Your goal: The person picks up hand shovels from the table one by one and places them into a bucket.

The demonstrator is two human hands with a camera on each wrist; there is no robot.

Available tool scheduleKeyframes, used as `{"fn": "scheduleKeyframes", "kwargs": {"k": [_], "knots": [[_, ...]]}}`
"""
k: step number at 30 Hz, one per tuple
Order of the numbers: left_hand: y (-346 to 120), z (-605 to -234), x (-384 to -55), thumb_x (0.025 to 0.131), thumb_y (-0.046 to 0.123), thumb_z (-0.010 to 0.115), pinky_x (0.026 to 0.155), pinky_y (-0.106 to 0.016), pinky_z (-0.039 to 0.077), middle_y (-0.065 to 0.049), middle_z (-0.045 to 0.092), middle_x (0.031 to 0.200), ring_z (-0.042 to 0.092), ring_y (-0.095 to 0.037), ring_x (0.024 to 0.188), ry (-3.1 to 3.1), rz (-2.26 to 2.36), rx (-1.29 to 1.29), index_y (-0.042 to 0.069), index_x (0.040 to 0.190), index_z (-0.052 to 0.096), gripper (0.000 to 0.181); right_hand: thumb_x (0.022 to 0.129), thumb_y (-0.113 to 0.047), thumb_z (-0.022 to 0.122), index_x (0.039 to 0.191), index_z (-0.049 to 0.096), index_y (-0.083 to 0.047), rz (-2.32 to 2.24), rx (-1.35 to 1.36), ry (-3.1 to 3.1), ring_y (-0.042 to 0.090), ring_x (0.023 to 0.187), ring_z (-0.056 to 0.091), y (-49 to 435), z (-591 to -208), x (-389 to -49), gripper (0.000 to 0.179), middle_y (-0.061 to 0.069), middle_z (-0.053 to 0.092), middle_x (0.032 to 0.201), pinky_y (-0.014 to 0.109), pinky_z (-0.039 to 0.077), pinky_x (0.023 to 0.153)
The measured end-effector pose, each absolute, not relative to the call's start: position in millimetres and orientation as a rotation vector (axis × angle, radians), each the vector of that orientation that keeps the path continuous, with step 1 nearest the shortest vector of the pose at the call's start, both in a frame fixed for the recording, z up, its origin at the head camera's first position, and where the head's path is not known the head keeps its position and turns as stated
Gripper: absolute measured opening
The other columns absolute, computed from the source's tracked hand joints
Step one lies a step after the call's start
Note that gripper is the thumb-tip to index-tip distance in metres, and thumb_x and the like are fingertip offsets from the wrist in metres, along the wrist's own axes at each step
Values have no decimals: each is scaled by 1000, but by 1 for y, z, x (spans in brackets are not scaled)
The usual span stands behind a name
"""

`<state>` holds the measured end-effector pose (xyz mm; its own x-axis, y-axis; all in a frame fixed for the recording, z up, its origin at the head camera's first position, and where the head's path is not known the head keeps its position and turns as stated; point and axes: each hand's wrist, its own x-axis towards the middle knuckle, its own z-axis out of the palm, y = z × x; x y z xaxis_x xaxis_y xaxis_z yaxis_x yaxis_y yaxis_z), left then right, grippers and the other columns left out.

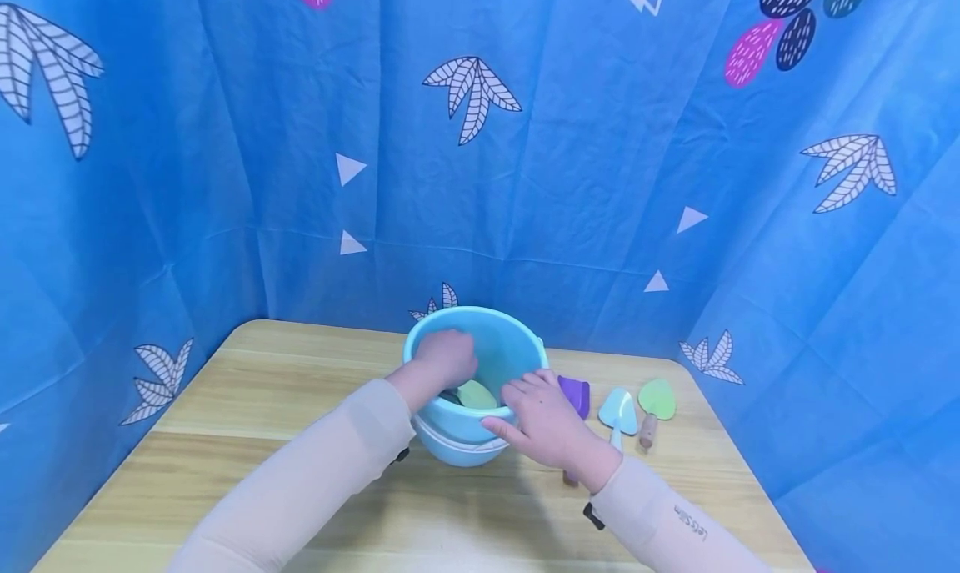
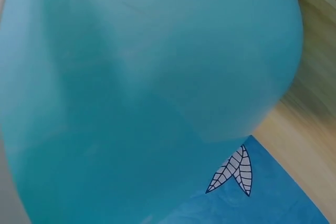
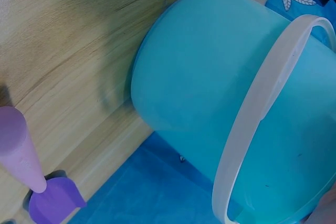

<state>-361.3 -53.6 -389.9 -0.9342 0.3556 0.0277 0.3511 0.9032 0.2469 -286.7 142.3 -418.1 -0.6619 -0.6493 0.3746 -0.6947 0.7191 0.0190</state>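
Observation:
A light blue bucket (image 1: pixel 457 427) stands upright on the table, its white handle (image 3: pixel 262 87) hanging down the near side. My left hand (image 1: pixel 450 356) reaches over the rim into the bucket, knuckles up, its fingertips hidden from view. Beside it inside lie a pale green piece (image 1: pixel 476 394) and something dark. My right hand (image 1: pixel 546 414) grips the bucket's right rim, thumb outside and fingers over the edge. In the left wrist view the bucket wall (image 2: pixel 157 77) fills most of the picture.
Right of the bucket lie a purple toy shovel (image 1: pixel 574 395), partly behind my right hand, a light blue toy shovel (image 1: pixel 618 410) and a green toy shovel (image 1: pixel 657 399) with a brown handle. Blue patterned cloth (image 1: pixel 465 198) hangs around the wooden table (image 1: pixel 300 364).

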Motion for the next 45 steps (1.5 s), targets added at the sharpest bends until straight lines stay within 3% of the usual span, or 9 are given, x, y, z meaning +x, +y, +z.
{"fn": "scheduleKeyframes", "kwargs": {"k": [10,32,45], "knots": [[-59,-380,-354,101,20,52,60,-31,44,1,52,62,51,-14,56,3102,449,755,17,70,57,31,99,-62,45,79,47,-23,177,1052,-2554,10,74,40,143,-418,-288,43,-10,38,67,39,35,88],[-78,-377,-330,99,22,55,64,-28,45,6,54,68,52,-12,64,3177,547,839,20,80,58,19,99,-61,45,80,47,-23,170,1055,-2558,10,73,39,144,-418,-287,43,-10,39,68,38,35,87],[-89,-383,-307,98,21,59,62,-28,44,7,50,66,48,-10,62,3245,606,902,20,78,60,19,99,-61,45,81,48,-23,156,1054,-2557,9,74,40,143,-418,-287,42,-12,39,68,38,35,87]]}}
